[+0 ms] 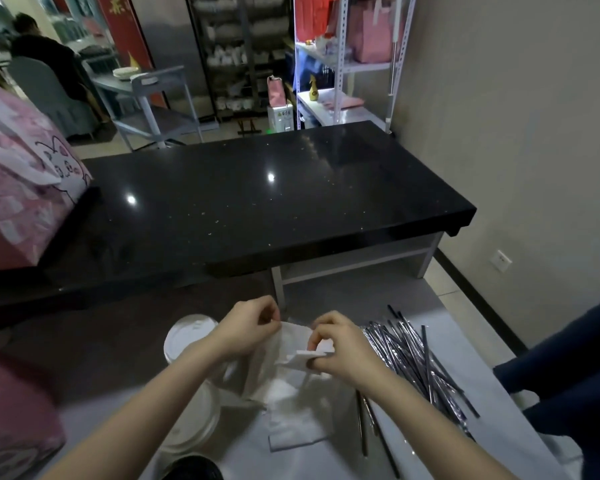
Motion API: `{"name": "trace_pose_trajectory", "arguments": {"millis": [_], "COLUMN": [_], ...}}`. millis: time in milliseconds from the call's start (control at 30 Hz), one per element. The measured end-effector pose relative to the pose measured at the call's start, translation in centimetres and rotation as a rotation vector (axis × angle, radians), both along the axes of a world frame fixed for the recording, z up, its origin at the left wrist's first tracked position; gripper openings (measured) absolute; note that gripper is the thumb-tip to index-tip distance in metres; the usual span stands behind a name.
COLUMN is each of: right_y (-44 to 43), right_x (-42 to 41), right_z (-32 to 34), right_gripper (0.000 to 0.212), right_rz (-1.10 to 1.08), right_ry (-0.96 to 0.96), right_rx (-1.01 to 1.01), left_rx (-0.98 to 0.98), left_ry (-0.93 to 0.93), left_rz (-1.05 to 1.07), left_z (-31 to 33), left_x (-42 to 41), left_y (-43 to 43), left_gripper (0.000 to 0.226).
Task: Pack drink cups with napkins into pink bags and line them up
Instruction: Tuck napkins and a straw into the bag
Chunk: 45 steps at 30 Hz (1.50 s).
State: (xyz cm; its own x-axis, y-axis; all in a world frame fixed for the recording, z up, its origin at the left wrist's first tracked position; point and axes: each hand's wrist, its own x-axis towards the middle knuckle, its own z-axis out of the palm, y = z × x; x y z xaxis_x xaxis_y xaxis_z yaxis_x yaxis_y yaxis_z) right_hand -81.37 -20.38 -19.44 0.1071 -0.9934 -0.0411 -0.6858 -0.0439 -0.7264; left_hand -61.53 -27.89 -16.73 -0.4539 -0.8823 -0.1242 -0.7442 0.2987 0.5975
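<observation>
Low in the centre of the frame, my left hand (248, 327) pinches the upper edge of a crumpled white napkin pile (281, 386), thumb and forefinger closed on it. Just right of it, my right hand (343, 349) grasps a folded napkin (303, 357) between thumb and fingertips, at the top of that pile. Another napkin lies flat (291, 436) below, near the bottom edge.

Left of the pile stand two white lidded cups: one (187, 336) behind my left wrist, the other (194, 424) under the forearm. I can read no label on either. Silver-wrapped straws (406, 358) are scattered at lower right.

A pink bag (25, 188) with a cartoon face print sits at the left edge by the black counter (257, 195); its small print is too blurred to read. A second, blurred pink bag (11, 410) fills the lower left corner. The red banner (125, 32) at the top carries yellow writing that I cannot make out.
</observation>
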Motion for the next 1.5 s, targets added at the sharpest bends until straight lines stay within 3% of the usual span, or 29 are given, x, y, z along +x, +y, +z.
{"name": "trace_pose_trajectory", "arguments": {"millis": [233,433,600,767,867,1000,1200,1333,1433,1500], "right_y": [-0.4,0.0,0.4,0.7,1.2,1.7,2.4,1.6,1.2,1.1], "right_x": [1.4,3.2,8.1,14.8,19.8,26.9,37.7,42.8,45.8,47.1], "right_z": [4.5,9.2,11.9,13.9,15.1,16.8,19.1,19.4,18.8,18.2], "right_gripper": [0.015,0.017,0.021,0.042,0.059,0.045,0.018,0.02,0.032,0.03], "right_rz": [0.101,0.085,0.141,0.201,0.258,0.317,0.409,0.39,0.39,0.407], "right_ry": [0.015,-0.296,-0.361,-0.373,-0.512,-0.604,-0.517,-0.308,-0.122,0.041], "right_rx": [-0.141,-0.028,-0.009,-0.082,0.025,0.09,-0.096,-0.232,-0.34,-0.355], "left_rx": [0.329,0.464,0.392,0.048,-0.081,-0.254,-0.472,-0.644,-0.521,-0.355], "left_ry": [0.546,0.913,1.043,0.989,0.99,0.897,0.723,0.294,-0.018,-0.159], "left_rz": [0.054,0.186,0.194,0.388,0.458,0.458,0.508,0.611,0.455,0.334], "left_z": [3.3,5.3,7.2,8.9,10.4,12.6,15.1,14.5,12.9,11.6], "left_x": [1.4,4.5,8.5,14.8,19.7,26.6,38.6,47.4,51.7,53.2], "left_y": [2.3,4.7,6.9,9.4,11.0,13.2,16.3,17.6,17.4,17.0], "left_gripper": [0.005,0.002,0.029,0.041,0.04,0.032,0.025,0.034,0.053,0.08]}}
